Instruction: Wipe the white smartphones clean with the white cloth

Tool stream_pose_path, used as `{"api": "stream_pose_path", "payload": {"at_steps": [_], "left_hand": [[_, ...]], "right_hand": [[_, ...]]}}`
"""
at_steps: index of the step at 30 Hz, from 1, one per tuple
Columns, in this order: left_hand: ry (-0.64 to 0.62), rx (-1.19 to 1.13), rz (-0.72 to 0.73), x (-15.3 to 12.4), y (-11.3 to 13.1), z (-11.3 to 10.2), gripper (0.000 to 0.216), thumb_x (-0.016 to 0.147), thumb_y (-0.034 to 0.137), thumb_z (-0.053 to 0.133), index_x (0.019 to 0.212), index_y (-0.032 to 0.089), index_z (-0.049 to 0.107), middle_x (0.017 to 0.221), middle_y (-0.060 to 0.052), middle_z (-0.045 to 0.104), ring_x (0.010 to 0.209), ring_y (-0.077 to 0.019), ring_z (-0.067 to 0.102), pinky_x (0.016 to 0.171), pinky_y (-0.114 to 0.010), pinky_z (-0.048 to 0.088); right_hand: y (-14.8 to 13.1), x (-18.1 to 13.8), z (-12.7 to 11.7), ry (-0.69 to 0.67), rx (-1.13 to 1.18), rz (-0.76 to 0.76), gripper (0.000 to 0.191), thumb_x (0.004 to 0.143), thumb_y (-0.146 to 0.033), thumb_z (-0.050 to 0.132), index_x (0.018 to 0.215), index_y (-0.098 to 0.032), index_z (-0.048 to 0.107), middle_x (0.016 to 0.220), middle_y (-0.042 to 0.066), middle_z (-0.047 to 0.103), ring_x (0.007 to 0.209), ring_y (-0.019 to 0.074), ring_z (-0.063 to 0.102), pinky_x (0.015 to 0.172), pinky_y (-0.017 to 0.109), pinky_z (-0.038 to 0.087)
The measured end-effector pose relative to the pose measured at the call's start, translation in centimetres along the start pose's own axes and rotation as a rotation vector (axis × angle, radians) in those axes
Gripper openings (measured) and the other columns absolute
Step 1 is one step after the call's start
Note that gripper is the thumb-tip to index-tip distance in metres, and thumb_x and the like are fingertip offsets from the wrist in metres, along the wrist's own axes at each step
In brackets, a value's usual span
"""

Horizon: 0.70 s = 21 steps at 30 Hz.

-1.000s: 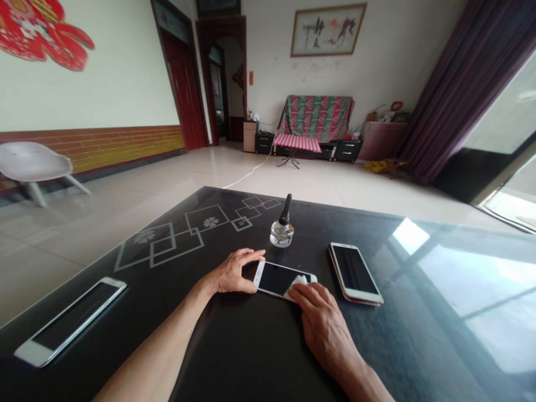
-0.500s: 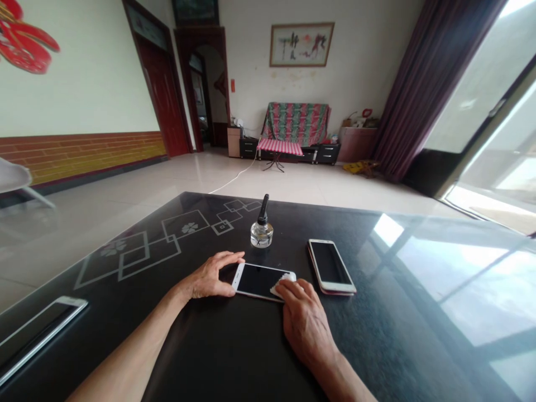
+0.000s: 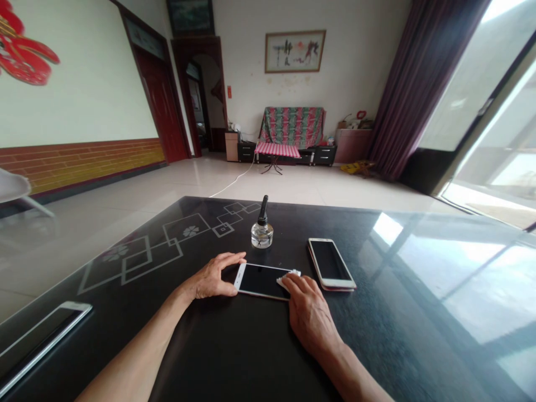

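Observation:
A white phone with a dark screen lies flat on the black glass table. My left hand grips its left end between thumb and fingers, holding it in place. My right hand presses a small white cloth onto the right end of the screen, fingers closed over it. A small clear glass bottle with a black nozzle stands upright just behind the phone.
A second white phone lies to the right of the first. A third phone rests near the table's left edge. Beyond the table are a tiled floor, a covered bench, dark curtains and a white chair.
The view has swung to the right. My right hand with the cloth has shifted slightly along the right end of the screen. My left hand keeps its grip on the phone.

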<state>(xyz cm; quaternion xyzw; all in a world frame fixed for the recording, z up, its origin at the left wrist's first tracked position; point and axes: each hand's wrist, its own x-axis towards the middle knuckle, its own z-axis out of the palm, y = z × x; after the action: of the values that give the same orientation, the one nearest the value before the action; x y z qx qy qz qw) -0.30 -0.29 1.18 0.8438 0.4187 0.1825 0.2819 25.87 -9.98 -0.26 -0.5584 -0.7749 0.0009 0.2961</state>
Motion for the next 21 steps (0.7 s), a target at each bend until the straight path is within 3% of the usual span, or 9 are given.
{"api": "stream_pose_path", "payload": {"at_steps": [11, 16, 21], "left_hand": [[0.029, 0.020, -0.018, -0.40, 0.91, 0.05, 0.083, 0.061, 0.018, 0.065, 0.139, 0.025, 0.040, 0.134, -0.003, 0.053, 0.128, -0.0281, 0.040, 0.109, -0.041, 0.030], [0.077, 0.005, 0.002, -0.43, 0.69, 0.24, 0.081, 0.059, 0.018, 0.067, 0.137, 0.024, 0.044, 0.132, -0.005, 0.053, 0.125, -0.0267, 0.043, 0.107, -0.037, 0.032], [0.100, 0.005, 0.002, -0.72, 0.31, 0.28, 0.082, 0.058, 0.022, 0.073, 0.135, 0.025, 0.046, 0.127, -0.005, 0.056, 0.119, -0.0259, 0.049, 0.105, -0.036, 0.035]], "right_hand": [[-0.57, -0.37, -0.66, -0.031, 0.102, -0.100, 0.041, 0.079, -0.003, 0.043, 0.109, -0.023, 0.063, 0.112, 0.003, 0.063, 0.103, 0.0194, 0.051, 0.096, 0.034, 0.041], [-0.79, -0.83, -0.52, -0.010, 0.106, -0.054, 0.035, 0.074, -0.002, 0.044, 0.095, -0.021, 0.064, 0.104, 0.004, 0.064, 0.098, 0.0200, 0.052, 0.091, 0.034, 0.044], [-0.17, -0.93, -0.25, 0.043, 0.070, -0.033, 0.035, 0.076, -0.003, 0.043, 0.099, -0.020, 0.063, 0.106, 0.005, 0.062, 0.100, 0.0198, 0.052, 0.093, 0.035, 0.043]]}}
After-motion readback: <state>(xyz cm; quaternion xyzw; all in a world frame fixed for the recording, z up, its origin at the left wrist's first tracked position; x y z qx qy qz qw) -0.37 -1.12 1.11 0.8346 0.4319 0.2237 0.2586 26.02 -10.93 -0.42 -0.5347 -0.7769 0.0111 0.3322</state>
